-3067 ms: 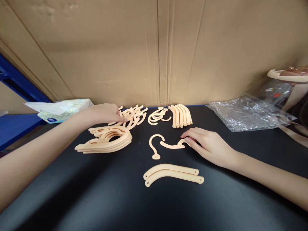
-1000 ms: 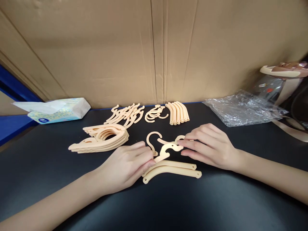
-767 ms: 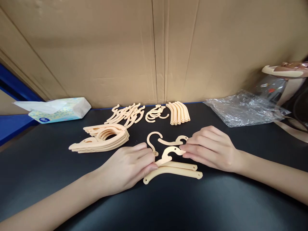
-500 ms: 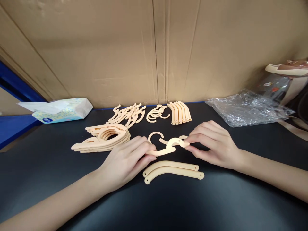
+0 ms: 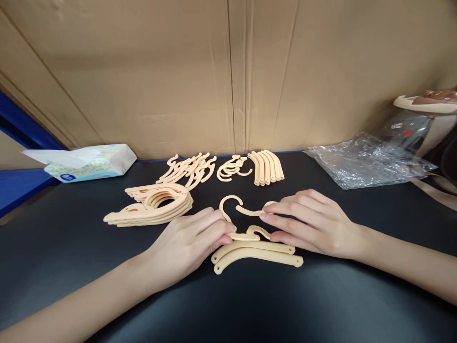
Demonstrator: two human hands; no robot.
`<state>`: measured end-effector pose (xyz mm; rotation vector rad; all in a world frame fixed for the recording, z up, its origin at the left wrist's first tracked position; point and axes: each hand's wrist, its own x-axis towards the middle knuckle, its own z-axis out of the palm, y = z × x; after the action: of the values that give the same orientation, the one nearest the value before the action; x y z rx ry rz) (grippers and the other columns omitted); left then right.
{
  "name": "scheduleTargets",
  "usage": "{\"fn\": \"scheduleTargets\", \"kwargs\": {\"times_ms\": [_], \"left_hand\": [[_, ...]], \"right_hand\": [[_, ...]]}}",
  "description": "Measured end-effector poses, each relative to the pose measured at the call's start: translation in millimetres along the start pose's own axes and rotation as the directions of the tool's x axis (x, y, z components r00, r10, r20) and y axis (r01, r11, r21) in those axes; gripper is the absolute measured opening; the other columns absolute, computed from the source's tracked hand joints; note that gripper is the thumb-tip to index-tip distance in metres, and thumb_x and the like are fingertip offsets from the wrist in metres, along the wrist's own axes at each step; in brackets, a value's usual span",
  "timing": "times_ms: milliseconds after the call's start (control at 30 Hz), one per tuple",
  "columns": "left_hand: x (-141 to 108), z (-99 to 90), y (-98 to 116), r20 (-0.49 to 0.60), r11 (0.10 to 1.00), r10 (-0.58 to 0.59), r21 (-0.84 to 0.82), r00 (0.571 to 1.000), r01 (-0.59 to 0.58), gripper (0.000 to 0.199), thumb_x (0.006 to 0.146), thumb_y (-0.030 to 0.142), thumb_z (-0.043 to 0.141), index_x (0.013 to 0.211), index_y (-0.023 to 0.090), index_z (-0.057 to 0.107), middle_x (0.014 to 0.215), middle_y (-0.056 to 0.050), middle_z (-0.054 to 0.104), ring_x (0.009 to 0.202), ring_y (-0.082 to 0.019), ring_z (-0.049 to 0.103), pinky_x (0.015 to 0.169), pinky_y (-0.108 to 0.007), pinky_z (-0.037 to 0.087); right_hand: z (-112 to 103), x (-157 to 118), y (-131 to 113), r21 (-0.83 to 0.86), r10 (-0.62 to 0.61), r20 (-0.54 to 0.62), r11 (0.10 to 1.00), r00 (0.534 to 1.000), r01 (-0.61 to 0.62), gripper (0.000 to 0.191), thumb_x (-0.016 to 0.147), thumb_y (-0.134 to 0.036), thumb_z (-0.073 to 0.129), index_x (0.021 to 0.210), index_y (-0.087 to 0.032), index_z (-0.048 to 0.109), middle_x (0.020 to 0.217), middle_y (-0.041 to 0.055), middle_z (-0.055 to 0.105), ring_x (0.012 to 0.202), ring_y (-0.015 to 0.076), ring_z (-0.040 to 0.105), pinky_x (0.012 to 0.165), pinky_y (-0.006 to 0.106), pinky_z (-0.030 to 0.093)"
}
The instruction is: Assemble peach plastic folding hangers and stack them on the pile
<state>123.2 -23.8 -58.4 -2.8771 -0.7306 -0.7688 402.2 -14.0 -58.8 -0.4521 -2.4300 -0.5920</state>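
Observation:
Fingers of my left hand (image 5: 194,243) are closed on the left end of a cream curved piece with a hooked end (image 5: 246,236). My right hand (image 5: 314,221) has its thumb at the right end of that piece, and its fingertips rest on another hooked piece (image 5: 250,212) just behind. A round hook (image 5: 230,197) lies behind my left fingertips. Two long curved bars (image 5: 262,255), with a hole at each end, lie side by side on the black table (image 5: 264,305), directly in front of the held piece.
A stack of cream hanger parts (image 5: 153,209) lies at the left. Along the cardboard wall (image 5: 178,85) are curved pieces (image 5: 193,169), small hooks (image 5: 233,167), bars (image 5: 266,167), a tissue pack (image 5: 93,164) and clear plastic (image 5: 371,162).
The held piece has come down toward me, from above the table to just behind the two bars. Both hands lowered with it, and the right fingers now reach over the hooked piece behind.

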Motion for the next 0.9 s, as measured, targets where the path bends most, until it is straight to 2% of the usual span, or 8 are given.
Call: {"fn": "scheduleTargets", "kwargs": {"times_ms": [133,400,567,633,800,900], "left_hand": [[0.6,-0.8,0.8,-0.002,1.0,-0.012,-0.011,1.0,0.012,0.021,0.102,0.018,0.037,0.1,0.018,0.058,0.082,-0.002,0.064,0.067,-0.011,0.058,0.059,-0.022,0.041],[2.5,-1.9,2.7,0.019,1.0,0.015,-0.021,1.0,-0.014,0.02,0.104,0.021,0.035,0.101,0.017,0.055,0.082,-0.001,0.062,0.07,-0.011,0.056,0.061,-0.022,0.041],[1.9,0.4,1.4,0.036,0.999,0.011,-0.052,0.999,-0.009,0.017,0.103,0.022,0.04,0.104,0.018,0.056,0.088,-0.001,0.064,0.074,-0.011,0.058,0.064,-0.021,0.043],[0.5,1.5,-0.1,0.048,0.998,-0.02,-0.053,0.999,0.022,0.014,0.102,0.026,0.044,0.108,0.019,0.055,0.093,-0.002,0.065,0.079,-0.012,0.06,0.067,-0.022,0.044],[-1.1,2.8,-2.5,0.049,0.984,-0.176,0.0,0.983,0.176,0.025,0.098,0.032,0.051,0.12,0.019,0.05,0.111,-0.007,0.061,0.098,-0.018,0.059,0.082,-0.028,0.046],[0.1,1.3,-1.0,0.043,0.983,-0.185,-0.001,0.982,0.185,0.022,0.099,0.03,0.05,0.119,0.02,0.052,0.113,-0.006,0.061,0.103,-0.019,0.057,0.088,-0.031,0.044]], "right_hand": [[1.0,0.6,0.4,0.012,-0.025,0.016,1.0,1.0,0.025,0.027,0.098,-0.034,0.053,0.116,-0.016,0.062,0.104,0.0054,0.074,0.091,0.0139,0.065,0.075,0.029,0.047],[2.2,0.5,-0.2,0.029,-0.029,0.002,0.999,1.0,0.029,0.023,0.098,-0.029,0.056,0.114,-0.014,0.063,0.097,0.0047,0.074,0.091,0.0138,0.065,0.076,0.028,0.046],[4.6,-1.8,-0.5,-0.008,-0.02,0.036,1.0,0.999,0.021,0.029,0.094,-0.023,0.061,0.118,-0.008,0.061,0.095,0.0067,0.073,0.085,0.0158,0.062,0.072,0.03,0.046],[5.7,-3.0,-0.2,-0.004,0.019,0.032,1.0,0.999,-0.019,0.028,0.093,-0.021,0.062,0.118,-0.008,0.062,0.092,0.0063,0.073,0.08,0.016,0.061,0.069,0.031,0.046],[7.7,-6.7,2.2,0.139,0.226,0.04,0.963,0.973,-0.229,0.02,0.095,-0.02,0.058,0.112,-0.012,0.065,0.084,0.0049,0.069,0.073,0.015,0.057,0.065,0.029,0.044],[9.1,-9.3,5.9,0.183,0.308,0.059,0.932,0.949,-0.314,0.021,0.095,-0.021,0.058,0.112,-0.014,0.067,0.079,0.0033,0.066,0.071,0.0147,0.055,0.066,0.029,0.043]]}}
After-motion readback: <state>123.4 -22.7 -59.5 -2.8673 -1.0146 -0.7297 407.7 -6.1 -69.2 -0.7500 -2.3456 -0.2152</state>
